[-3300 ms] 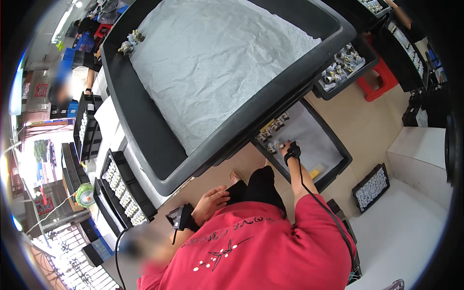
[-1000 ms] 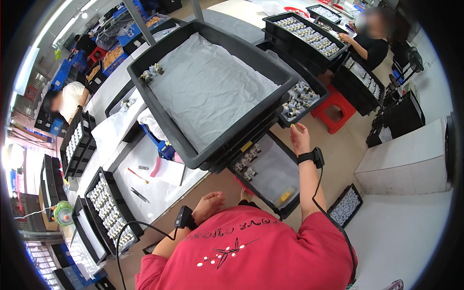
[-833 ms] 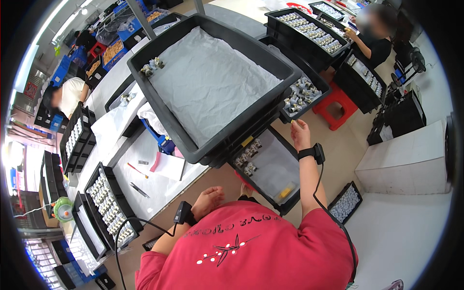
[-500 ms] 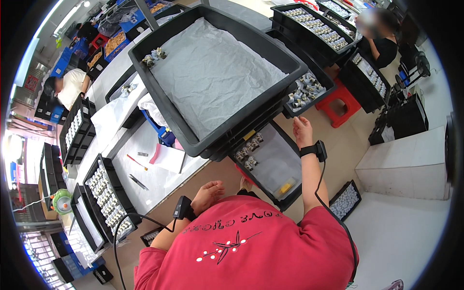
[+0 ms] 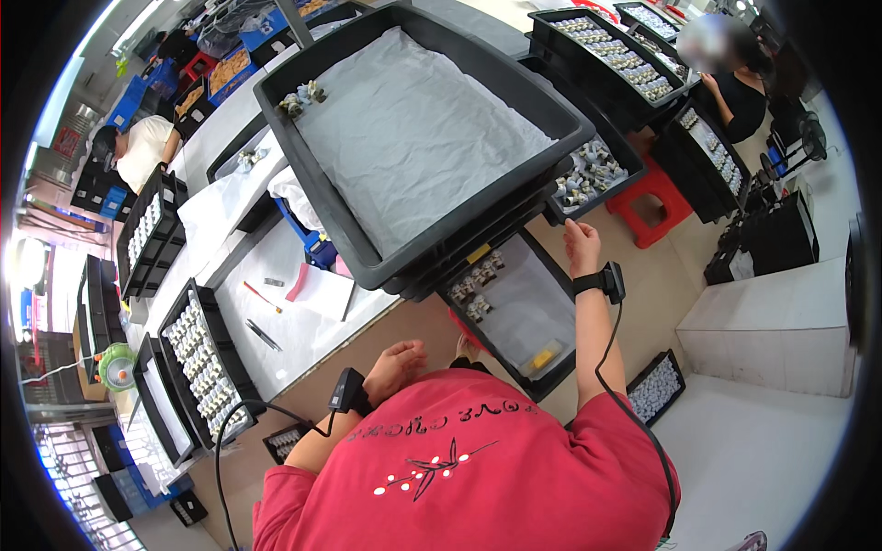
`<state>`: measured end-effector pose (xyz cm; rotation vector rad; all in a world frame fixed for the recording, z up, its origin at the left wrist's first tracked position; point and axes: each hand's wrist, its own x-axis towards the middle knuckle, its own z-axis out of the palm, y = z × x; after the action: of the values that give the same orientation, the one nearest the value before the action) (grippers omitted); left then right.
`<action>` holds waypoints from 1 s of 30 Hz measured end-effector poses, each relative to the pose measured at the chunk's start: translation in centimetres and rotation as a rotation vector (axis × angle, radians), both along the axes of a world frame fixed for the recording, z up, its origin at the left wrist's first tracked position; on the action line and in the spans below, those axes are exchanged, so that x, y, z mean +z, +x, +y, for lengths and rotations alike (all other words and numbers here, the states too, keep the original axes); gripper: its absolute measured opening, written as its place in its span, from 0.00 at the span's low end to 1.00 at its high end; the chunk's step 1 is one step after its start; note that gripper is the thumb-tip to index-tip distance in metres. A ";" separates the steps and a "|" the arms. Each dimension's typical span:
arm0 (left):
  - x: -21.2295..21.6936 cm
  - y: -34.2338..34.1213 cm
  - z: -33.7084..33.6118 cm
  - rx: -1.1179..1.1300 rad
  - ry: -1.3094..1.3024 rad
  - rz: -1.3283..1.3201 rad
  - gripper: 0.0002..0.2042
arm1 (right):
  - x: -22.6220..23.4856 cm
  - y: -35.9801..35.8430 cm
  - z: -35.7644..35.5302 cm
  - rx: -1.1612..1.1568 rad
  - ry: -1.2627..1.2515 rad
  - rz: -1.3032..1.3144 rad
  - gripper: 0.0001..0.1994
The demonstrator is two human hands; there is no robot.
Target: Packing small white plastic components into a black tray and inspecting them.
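My left hand is close to my body, over the gap beside the workbench. Its fingers are loosely bent and a little apart, and I see nothing in them. My right hand is raised with curled fingers, and nothing shows in it. It is nearest the corner of a black tray of loose small metal-and-white parts. In front of me, a large black tray lined with crumpled grey-white sheet tops a stack; a few small parts lie in its far left corner. Neither hand visibly touches a tray.
Below, a lower tray holds parts and a yellow piece. A red stool stands at the right. The bench carries tweezers, paper and a tray of rowed parts. Two people sit farther off.
The view has shifted slightly, so the stacked tray appears a little higher and farther right. My hands keep nearly the same pose, and nothing has been taken hold of or let go.
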<state>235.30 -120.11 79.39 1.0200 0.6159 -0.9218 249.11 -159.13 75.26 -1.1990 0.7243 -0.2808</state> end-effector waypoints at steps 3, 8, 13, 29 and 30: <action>0.0 -0.4 0.1 0.031 -0.008 0.002 0.12 | 0.2 0.0 0.4 -0.027 -0.085 0.064 0.19; -0.7 -0.9 1.4 0.030 0.046 -0.030 0.12 | 0.4 -1.7 1.8 -0.066 0.116 -0.011 0.17; -1.3 -2.5 5.2 0.107 0.097 -0.037 0.14 | -2.8 -4.9 4.2 0.027 0.092 0.084 0.10; -20.7 -49.8 36.4 0.827 0.642 0.413 0.09 | -1.4 -26.3 40.6 1.508 -0.127 0.417 0.10; -20.4 -50.7 36.5 0.663 0.779 0.467 0.10 | -1.2 -27.1 42.6 1.545 -0.221 0.411 0.10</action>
<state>184.60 -83.61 58.97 1.1541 1.6772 -0.2982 222.04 -116.57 74.02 -1.7153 -0.0588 1.2153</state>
